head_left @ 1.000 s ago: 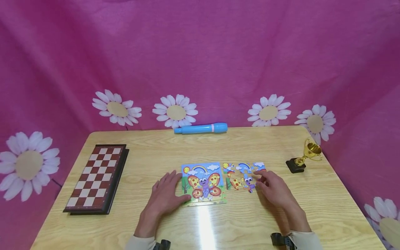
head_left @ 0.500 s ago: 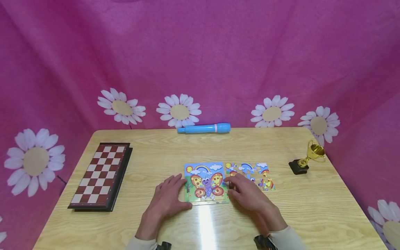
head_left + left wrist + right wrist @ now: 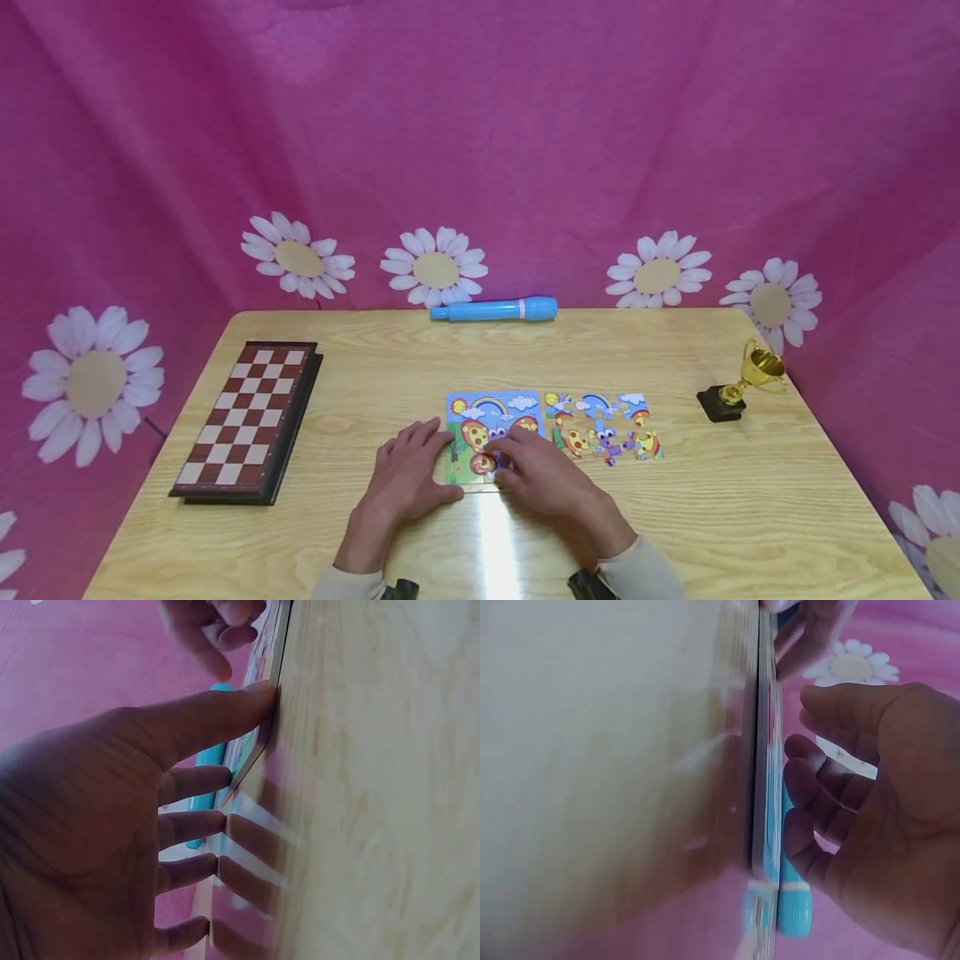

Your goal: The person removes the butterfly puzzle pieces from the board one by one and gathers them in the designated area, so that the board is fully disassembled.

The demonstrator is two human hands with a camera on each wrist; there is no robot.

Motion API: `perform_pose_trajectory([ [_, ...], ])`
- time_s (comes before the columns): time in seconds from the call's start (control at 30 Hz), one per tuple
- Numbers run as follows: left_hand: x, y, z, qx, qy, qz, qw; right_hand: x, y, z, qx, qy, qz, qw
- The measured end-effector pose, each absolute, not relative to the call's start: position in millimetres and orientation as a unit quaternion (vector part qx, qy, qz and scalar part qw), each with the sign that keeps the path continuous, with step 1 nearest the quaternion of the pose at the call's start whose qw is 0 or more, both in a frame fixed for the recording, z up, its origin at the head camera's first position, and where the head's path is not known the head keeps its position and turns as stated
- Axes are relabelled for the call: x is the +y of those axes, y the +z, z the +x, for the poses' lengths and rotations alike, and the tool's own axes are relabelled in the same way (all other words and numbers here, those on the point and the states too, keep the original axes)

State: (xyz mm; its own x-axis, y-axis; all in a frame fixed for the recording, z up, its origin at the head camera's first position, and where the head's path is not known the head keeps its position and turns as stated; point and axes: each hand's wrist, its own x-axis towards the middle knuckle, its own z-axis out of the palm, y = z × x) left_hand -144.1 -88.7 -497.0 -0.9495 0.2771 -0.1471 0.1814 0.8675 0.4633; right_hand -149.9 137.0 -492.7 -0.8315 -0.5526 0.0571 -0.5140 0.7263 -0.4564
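A butterfly jigsaw puzzle (image 3: 467, 479) lies on the wooden table in the head view, partly covered by my right hand. To its right, two rows of loose puzzle pieces (image 3: 604, 442) lie flat, showing parts of the same picture. My left hand (image 3: 408, 471) rests at the puzzle's left side, fingers spread on the table. In the left wrist view the thumb of that hand (image 3: 97, 802) touches the board's edge. My right hand (image 3: 543, 471) hovers over the puzzle's lower part. The right wrist view shows its fingers (image 3: 810, 776) loosely bent, thumb apart, nothing visible between them.
A folded chessboard (image 3: 247, 417) lies at the table's left. Along the back edge is a blue microphone-like tube (image 3: 491, 311). A small gold trophy (image 3: 750, 371) on a black base stands at the right. Behind the table hangs a pink flowered cloth (image 3: 480, 150).
My right hand has left a puzzle piece at the right end of the lower row and moved left over the puzzle. The left hand stays beside it. The head view shifts slightly.
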Motion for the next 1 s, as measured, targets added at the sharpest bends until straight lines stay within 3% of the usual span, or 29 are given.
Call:
perform_pose_trajectory([
  [1.0,-88.5,-499.4,-144.0,0.961,0.238,0.113,0.091,110.2,-495.7,-153.9,0.944,-0.216,-0.246,0.041],
])
